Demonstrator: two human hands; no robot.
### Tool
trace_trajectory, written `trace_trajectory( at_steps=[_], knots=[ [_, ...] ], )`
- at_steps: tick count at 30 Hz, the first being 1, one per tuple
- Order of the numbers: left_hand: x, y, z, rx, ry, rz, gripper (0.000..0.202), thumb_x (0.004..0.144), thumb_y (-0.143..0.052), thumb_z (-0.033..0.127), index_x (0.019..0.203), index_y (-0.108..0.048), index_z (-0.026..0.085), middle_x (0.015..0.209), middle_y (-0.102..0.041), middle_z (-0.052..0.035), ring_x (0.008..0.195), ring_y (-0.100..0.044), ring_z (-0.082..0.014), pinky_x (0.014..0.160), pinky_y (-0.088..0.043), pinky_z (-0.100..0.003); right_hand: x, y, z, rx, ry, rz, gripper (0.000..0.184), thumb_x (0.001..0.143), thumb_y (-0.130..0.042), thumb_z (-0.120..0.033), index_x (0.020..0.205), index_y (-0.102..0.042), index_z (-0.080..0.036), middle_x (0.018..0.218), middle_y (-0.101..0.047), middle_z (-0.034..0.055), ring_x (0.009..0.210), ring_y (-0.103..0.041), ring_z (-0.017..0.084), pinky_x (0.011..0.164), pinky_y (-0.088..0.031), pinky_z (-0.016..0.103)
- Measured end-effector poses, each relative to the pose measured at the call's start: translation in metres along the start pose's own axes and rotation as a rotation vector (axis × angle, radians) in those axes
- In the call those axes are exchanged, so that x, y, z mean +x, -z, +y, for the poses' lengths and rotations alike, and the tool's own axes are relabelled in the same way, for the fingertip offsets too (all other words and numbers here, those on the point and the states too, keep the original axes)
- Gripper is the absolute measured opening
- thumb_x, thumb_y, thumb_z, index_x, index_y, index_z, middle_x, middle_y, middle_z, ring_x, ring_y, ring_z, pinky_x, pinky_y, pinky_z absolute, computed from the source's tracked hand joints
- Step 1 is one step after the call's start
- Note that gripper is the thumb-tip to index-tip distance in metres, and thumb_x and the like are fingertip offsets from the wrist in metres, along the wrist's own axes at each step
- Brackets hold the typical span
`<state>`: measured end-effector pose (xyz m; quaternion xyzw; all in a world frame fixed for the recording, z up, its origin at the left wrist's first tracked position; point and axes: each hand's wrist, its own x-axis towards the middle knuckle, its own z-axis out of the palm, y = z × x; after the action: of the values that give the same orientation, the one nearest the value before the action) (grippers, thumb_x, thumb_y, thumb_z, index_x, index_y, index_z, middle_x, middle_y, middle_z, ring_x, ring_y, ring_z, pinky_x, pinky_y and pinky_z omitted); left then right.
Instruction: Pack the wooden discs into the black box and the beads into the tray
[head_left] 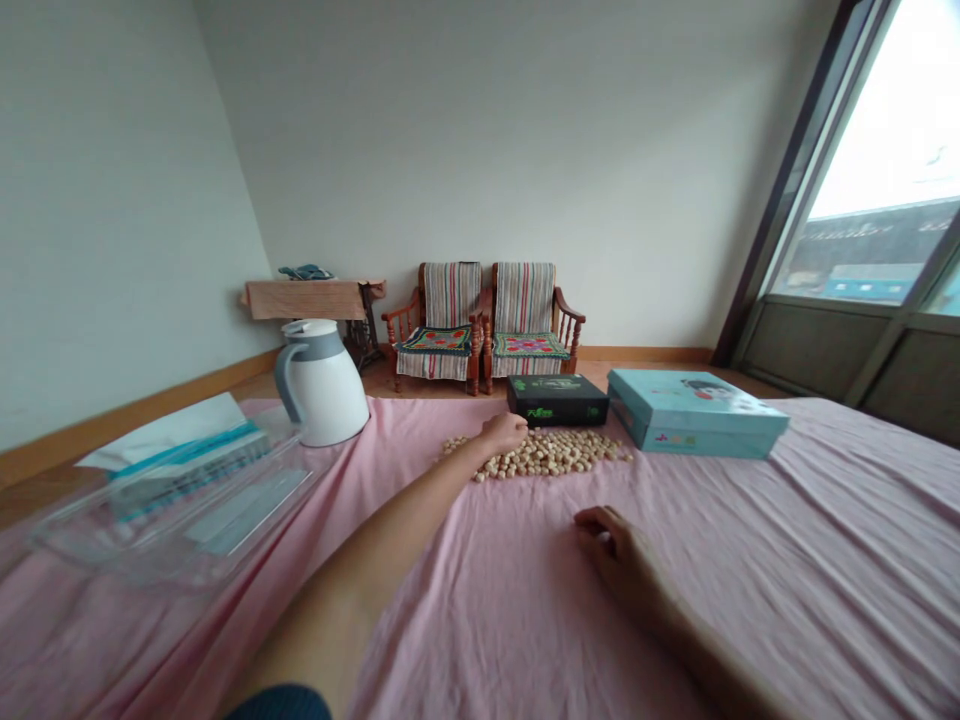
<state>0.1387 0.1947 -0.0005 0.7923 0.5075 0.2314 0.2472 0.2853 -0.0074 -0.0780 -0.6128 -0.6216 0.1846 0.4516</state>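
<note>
From the head view, I see the person's left arm stretched across the pink cloth (517, 600), the left hand (505, 434) at the left part of a spread of small pale nuts (559, 457). That hand looks curled, but its fingertips are hidden, so I can't tell whether it has closed on any. The right hand (615, 555) sits nearer, loosely bent and apart from the nuts; a pale spot shows by its fingers, and I can't tell if something is gripped.

The nuts lie in a loose patch just in front of the black box (559, 402), with the blue box (697, 415) to the right. Off to the left stand a white jug (330, 395) and, nearer, a clear plastic container (247, 520).

I'd judge the step in hand to be handling the nuts with the left hand. The next move seems to call for a light, careful touch, since loose nuts could scatter.
</note>
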Motion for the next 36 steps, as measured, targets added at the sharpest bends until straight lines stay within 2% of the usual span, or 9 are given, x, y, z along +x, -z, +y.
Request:
trace_trajectory(
  at_steps=[4, 7, 10, 15, 20, 25, 29, 33, 36],
  knots=[
    [0.011, -0.020, 0.018, 0.203, -0.062, -0.106, 0.035, 0.086, -0.057, 0.044, 0.109, -0.062, 0.018, 0.116, -0.061, -0.0109, 0.108, -0.056, -0.0265, 0.094, -0.044, -0.046, 0.000, 0.000, -0.004, -0.027, -0.001, -0.005, 0.019, 0.082, -0.048, -0.027, 0.090, -0.062, -0.017, 0.085, -0.063, 0.0053, 0.070, -0.057, 0.016, 0.064, -0.044, 0.028],
    [0.014, -0.031, 0.027, 0.318, -0.073, -0.121, 0.051, 0.075, -0.058, 0.061, 0.101, -0.068, 0.019, 0.117, -0.063, -0.0160, 0.117, -0.050, -0.0364, 0.101, -0.034, -0.050, 0.000, 0.001, -0.006, -0.035, 0.016, -0.009, 0.016, 0.081, -0.049, -0.025, 0.086, -0.063, -0.018, 0.084, -0.063, 0.0051, 0.070, -0.057, 0.016, 0.064, -0.044, 0.028],
    [0.014, -0.040, 0.036, 0.400, -0.076, -0.116, 0.066, 0.072, -0.050, 0.072, 0.103, -0.069, 0.017, 0.124, -0.059, -0.0198, 0.121, -0.046, -0.0391, 0.102, -0.031, -0.051, 0.000, 0.002, -0.008, -0.036, 0.042, -0.013, 0.015, 0.080, -0.049, -0.024, 0.081, -0.064, -0.018, 0.082, -0.062, 0.0047, 0.070, -0.057, 0.015, 0.063, -0.043, 0.027],
    [0.010, -0.057, 0.048, 0.479, -0.052, -0.075, 0.081, 0.073, -0.038, 0.076, 0.107, -0.068, 0.009, 0.127, -0.053, -0.0262, 0.122, -0.042, -0.0406, 0.103, -0.026, -0.051, 0.000, 0.003, -0.009, -0.042, 0.060, -0.026, 0.016, 0.078, -0.049, -0.019, 0.079, -0.064, -0.018, 0.083, -0.061, 0.0049, 0.074, -0.058, 0.016, 0.067, -0.043, 0.027],
    [0.012, -0.069, 0.052, 0.514, -0.033, -0.040, 0.078, 0.077, -0.035, 0.074, 0.110, -0.068, 0.011, 0.127, -0.055, -0.0238, 0.122, -0.042, -0.0391, 0.104, -0.022, -0.050, 0.000, 0.003, -0.008, -0.036, 0.062, -0.029, 0.016, 0.078, -0.048, -0.018, 0.078, -0.064, -0.019, 0.083, -0.061, 0.0054, 0.077, -0.058, 0.017, 0.070, -0.044, 0.029],
    [0.016, -0.072, 0.055, 0.528, -0.048, -0.041, 0.073, 0.078, -0.036, 0.071, 0.108, -0.069, 0.013, 0.122, -0.059, -0.0226, 0.119, -0.044, -0.0389, 0.102, -0.022, -0.052, 0.000, 0.004, -0.011, -0.038, 0.056, -0.031, 0.017, 0.078, -0.048, -0.017, 0.078, -0.065, -0.019, 0.083, -0.061, 0.0056, 0.077, -0.058, 0.017, 0.070, -0.044, 0.029],
    [0.012, -0.071, 0.057, 0.527, -0.066, -0.040, 0.073, 0.079, -0.037, 0.069, 0.105, -0.070, 0.010, 0.121, -0.059, -0.0241, 0.120, -0.043, -0.0391, 0.103, -0.022, -0.051, 0.000, 0.005, -0.013, -0.047, 0.058, -0.046, 0.018, 0.079, -0.047, -0.017, 0.079, -0.065, -0.018, 0.084, -0.061, 0.0057, 0.078, -0.058, 0.017, 0.070, -0.044, 0.029],
    [0.009, -0.058, 0.051, 0.507, -0.060, -0.021, 0.066, 0.080, -0.042, 0.065, 0.101, -0.071, 0.009, 0.114, -0.063, -0.0238, 0.117, -0.047, -0.0389, 0.102, -0.026, -0.051, 0.000, 0.006, -0.013, -0.058, 0.063, -0.070, 0.017, 0.080, -0.047, -0.017, 0.080, -0.064, -0.018, 0.085, -0.060, 0.0058, 0.078, -0.057, 0.017, 0.070, -0.043, 0.029],
    [0.011, -0.043, 0.040, 0.500, -0.033, 0.002, 0.056, 0.086, -0.041, 0.055, 0.101, -0.070, 0.010, 0.109, -0.065, -0.0229, 0.111, -0.053, -0.0375, 0.097, -0.032, -0.052, 0.000, 0.007, -0.014, -0.067, 0.062, -0.071, 0.017, 0.080, -0.047, -0.017, 0.080, -0.064, -0.018, 0.085, -0.060, 0.0056, 0.079, -0.057, 0.017, 0.072, -0.043, 0.029]
  ],
)
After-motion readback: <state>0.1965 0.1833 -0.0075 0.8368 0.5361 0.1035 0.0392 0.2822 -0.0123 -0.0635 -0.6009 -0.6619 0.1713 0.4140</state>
